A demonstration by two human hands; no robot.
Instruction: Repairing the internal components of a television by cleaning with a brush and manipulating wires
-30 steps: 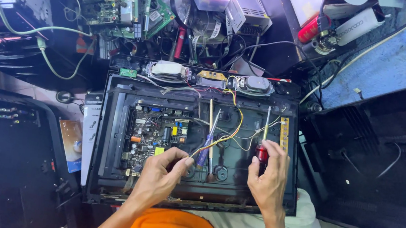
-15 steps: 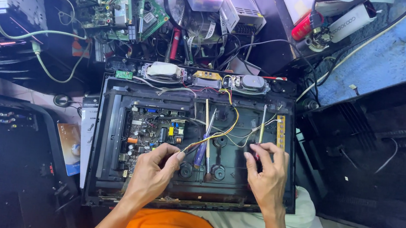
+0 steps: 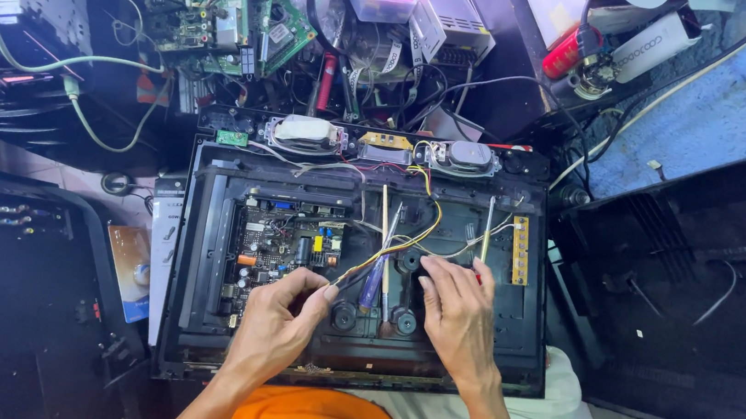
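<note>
Both hands have drawn closer: left hand (image 3: 273, 324) pinches the wire bundle (image 3: 388, 243), right hand (image 3: 457, 315) grips a screwdriver (image 3: 486, 231).

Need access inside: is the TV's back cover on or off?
Off: the circuit board and wires lie exposed inside the TV.

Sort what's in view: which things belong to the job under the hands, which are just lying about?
In hand:
left hand pinching the wire bundle
right hand on a red-handled screwdriver
open back panel with its circuit board

Lying about:
loose green circuit boards
red cylinder
black casing
</note>
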